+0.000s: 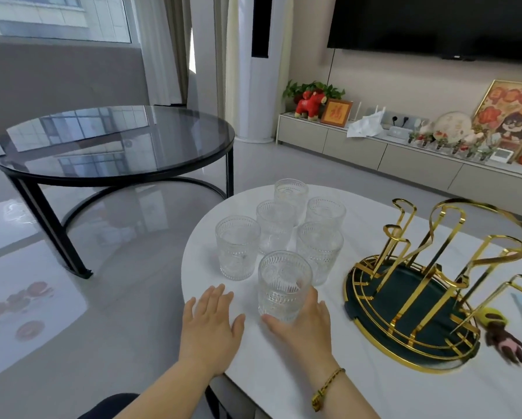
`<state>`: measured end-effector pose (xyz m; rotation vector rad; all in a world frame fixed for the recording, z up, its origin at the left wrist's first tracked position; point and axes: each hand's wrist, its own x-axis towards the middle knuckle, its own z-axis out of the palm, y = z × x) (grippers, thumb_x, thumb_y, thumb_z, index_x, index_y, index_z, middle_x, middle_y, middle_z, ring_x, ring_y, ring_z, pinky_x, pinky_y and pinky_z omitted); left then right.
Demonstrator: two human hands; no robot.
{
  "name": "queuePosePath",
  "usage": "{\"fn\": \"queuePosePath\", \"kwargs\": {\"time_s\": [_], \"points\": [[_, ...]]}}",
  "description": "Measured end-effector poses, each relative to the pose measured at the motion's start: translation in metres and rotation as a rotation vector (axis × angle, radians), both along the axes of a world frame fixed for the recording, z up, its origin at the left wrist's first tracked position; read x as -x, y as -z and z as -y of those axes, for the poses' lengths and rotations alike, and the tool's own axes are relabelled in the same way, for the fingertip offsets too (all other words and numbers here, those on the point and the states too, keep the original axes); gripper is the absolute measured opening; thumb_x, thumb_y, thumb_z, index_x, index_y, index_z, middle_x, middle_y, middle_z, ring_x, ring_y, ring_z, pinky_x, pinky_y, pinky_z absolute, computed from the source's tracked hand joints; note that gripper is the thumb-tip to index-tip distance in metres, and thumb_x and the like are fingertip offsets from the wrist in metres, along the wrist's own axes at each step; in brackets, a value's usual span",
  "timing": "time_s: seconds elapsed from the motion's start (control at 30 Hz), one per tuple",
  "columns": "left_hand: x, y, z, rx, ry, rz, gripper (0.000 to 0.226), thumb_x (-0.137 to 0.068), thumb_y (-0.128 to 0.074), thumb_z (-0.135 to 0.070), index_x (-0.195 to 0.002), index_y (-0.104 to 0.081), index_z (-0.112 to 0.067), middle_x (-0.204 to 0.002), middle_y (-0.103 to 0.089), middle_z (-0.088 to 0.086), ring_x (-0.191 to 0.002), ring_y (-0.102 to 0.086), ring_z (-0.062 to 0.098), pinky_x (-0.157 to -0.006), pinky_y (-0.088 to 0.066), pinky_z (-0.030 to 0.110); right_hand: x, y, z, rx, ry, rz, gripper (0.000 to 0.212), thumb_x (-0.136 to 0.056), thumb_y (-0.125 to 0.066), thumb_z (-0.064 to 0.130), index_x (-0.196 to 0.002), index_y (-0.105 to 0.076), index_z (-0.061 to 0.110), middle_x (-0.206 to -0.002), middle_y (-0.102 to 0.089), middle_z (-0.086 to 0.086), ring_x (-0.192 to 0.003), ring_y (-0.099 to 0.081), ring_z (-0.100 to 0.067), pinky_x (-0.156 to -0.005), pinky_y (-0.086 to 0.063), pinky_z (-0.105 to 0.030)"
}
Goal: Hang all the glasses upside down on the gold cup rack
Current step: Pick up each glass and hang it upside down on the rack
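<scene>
I see clear glasses (285, 285) with bumpy patterns. The cup rack (429, 267) is shiny gold metal on a dark green tray (405, 300). My table (284, 358) looks smooth and white. The other table (111, 140) has shiny dark glass.

Bright daylight from a window (54, 16) at eleven o'clock; glare on the glass table (111, 140); soft focus, edges bowed by wide-angle distortion.

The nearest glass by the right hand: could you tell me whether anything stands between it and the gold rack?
Nothing visible does. Only bare white tabletop separates the nearest glass from the rack; the other glasses stand behind it.
</scene>
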<state>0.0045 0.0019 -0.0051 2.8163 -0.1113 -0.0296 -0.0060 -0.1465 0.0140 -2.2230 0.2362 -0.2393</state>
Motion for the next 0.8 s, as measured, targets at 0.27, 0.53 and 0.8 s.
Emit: {"fn": "queuePosePath", "kwargs": {"time_s": [0.27, 0.53, 0.8], "points": [[-0.001, 0.001, -0.001, 0.033, 0.011, -0.006, 0.052, -0.094, -0.023, -0.043, -0.141, -0.014, -0.022, -0.156, -0.006, -0.004, -0.143, 0.001, 0.011, -0.117, 0.005, 0.038, 0.022, -0.012, 0.006, -0.283, -0.074, -0.010, 0.070, -0.059, -0.076, 0.021, -0.106, -0.026, 0.036, -0.098, -0.042, 0.028, -0.088, -0.049, 0.005, -0.059, -0.043, -0.005], [0.017, -0.021, 0.005, 0.050, 0.087, -0.064, 0.055, -0.096, -0.025, -0.039, -0.142, -0.003, -0.019, -0.155, -0.012, -0.001, -0.143, -0.006, 0.015, -0.117, 0.001, 0.040, 0.088, -0.098, 0.070, -0.154, -0.125, 0.050, 0.071, -0.057, -0.078, 0.022, -0.105, -0.030, 0.042, -0.101, -0.045, 0.027, -0.091, -0.046, 0.009, -0.056, -0.044, -0.001], [0.032, -0.111, 0.103, 0.483, 0.387, 0.131, 0.048, -0.094, -0.042, -0.022, -0.138, -0.026, -0.024, -0.147, -0.036, -0.001, -0.132, -0.035, 0.019, -0.108, -0.027, 0.029, 0.123, -0.199, 0.145, 0.259, 0.099, 0.164, 0.071, -0.058, -0.076, 0.034, -0.115, -0.034, 0.032, -0.097, -0.048, 0.013, -0.078, -0.046, -0.005, -0.053, -0.035, -0.013]]}}
